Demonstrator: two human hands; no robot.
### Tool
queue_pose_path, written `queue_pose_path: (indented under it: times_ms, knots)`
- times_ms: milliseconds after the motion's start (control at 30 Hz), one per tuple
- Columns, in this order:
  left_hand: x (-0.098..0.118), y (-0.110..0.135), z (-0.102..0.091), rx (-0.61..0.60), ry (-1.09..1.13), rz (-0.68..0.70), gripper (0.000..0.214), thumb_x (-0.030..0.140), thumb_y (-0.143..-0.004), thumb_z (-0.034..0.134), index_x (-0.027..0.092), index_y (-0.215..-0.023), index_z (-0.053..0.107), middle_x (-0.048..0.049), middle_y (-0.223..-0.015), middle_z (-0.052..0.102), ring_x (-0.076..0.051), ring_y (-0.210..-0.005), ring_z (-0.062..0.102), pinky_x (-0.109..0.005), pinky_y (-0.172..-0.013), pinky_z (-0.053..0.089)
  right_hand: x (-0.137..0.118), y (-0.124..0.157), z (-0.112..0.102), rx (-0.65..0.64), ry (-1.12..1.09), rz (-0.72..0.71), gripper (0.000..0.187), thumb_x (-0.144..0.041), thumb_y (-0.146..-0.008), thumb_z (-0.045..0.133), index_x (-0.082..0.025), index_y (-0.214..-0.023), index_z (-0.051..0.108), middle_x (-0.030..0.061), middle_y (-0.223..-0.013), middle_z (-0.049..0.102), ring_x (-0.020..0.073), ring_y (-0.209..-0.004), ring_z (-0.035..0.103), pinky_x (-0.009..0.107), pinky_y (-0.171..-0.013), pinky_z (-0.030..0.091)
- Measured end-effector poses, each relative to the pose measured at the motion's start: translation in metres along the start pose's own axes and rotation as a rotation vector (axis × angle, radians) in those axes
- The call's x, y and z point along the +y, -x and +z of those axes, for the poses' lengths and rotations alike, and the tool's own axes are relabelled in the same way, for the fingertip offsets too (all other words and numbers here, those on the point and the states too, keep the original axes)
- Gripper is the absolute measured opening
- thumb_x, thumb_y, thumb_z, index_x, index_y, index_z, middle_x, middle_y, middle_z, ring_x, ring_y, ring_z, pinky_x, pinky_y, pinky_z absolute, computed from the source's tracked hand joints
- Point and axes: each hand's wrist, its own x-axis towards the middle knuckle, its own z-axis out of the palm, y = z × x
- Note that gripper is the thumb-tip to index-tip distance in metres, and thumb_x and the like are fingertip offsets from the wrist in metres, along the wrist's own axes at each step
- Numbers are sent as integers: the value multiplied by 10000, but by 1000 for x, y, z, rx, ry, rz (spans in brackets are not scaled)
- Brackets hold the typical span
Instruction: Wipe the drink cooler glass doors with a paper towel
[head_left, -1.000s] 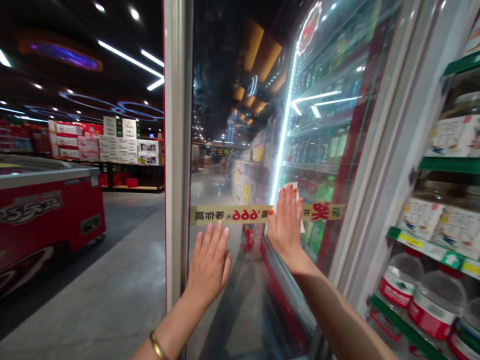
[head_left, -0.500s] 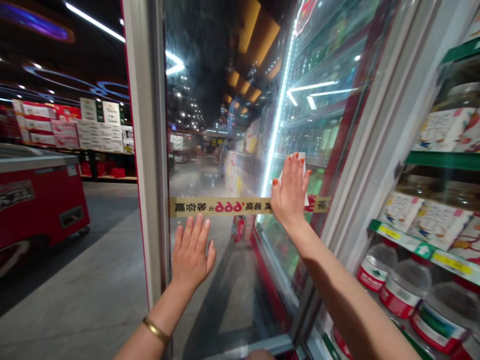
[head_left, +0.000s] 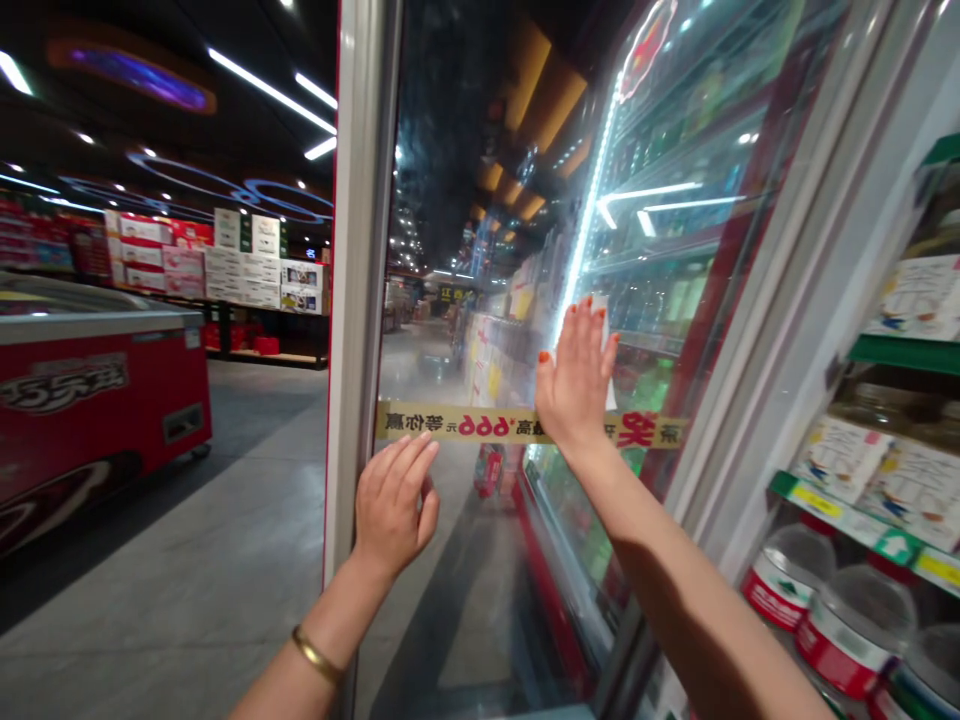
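The right hand (head_left: pixel 576 385), flat and unclenched, had slid the thin white sheet (head_left: pixel 610 391) under its grip up the clear glass door (head_left: pixel 480 560), apparently reaching glass above the yellow strip (head_left: pixel 487 425), while the left hand (head_left: pixel 394 508) curled loosely, visibly holding nothing.

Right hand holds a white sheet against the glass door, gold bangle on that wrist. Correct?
Not quite: the gold bangle is on the left wrist, as the head view shows. The right hand does hold a white sheet against the glass door.
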Motion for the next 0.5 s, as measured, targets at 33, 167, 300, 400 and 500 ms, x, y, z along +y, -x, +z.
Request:
queue_pose_path:
  times_ms: [33, 167, 300, 400, 500]
  knots:
    - [-1, -2, 3, 13, -17, 10, 812, 154, -984, 641, 251, -1734, 346, -99, -1581, 656, -194, -1659, 401, -433, -1372, 335, -17, -10, 2, -6, -10, -52, 787, -265, -1133, 361, -175, -1787, -67, 131, -1871, 150, 285, -1753, 87, 682, -1410, 155]
    - [0, -2, 14, -9, -118, -11, 858, 202, -999, 658, 210, -1762, 265, -106, -1675, 550, -181, -1733, 184, -447, -1445, 132, -61, 20, 5, -118, -108, -552, 759, -305, -1116, 461, -217, -1795, 133, 52, -1824, 343, 191, -1735, 203, 515, -1452, 110]
    - [4, 0, 17, -33, -131, -19, 860, 236, -1003, 656, 213, -1764, 258, -86, -1729, 463, -199, -1730, 176, -427, -1446, 117, -20, 66, -1, -103, -93, -480, 796, -252, -1097, 482, -235, -1798, 104, 51, -1805, 380, 185, -1733, 199, 499, -1450, 89]
    - [3, 0, 17, -29, -122, -15, 868, 253, -1002, 658, 219, -1767, 249, -79, -1736, 446, -204, -1727, 185, -427, -1447, 120, 7, 46, -2, -35, -41, -120, 812, -235, -1110, 399, -251, -1796, -34, 95, -1855, 224, 270, -1743, 145, 647, -1415, 155]
    - [1, 0, 16, -19, -120, -4, 877, 244, -996, 669, 212, -1765, 249, -87, -1738, 439, -215, -1725, 200, -443, -1443, 148, -15, 9, 3, 6, -50, 2, 806, -255, -1116, 372, -270, -1794, -64, 101, -1864, 179, 324, -1741, 148, 751, -1379, 151]
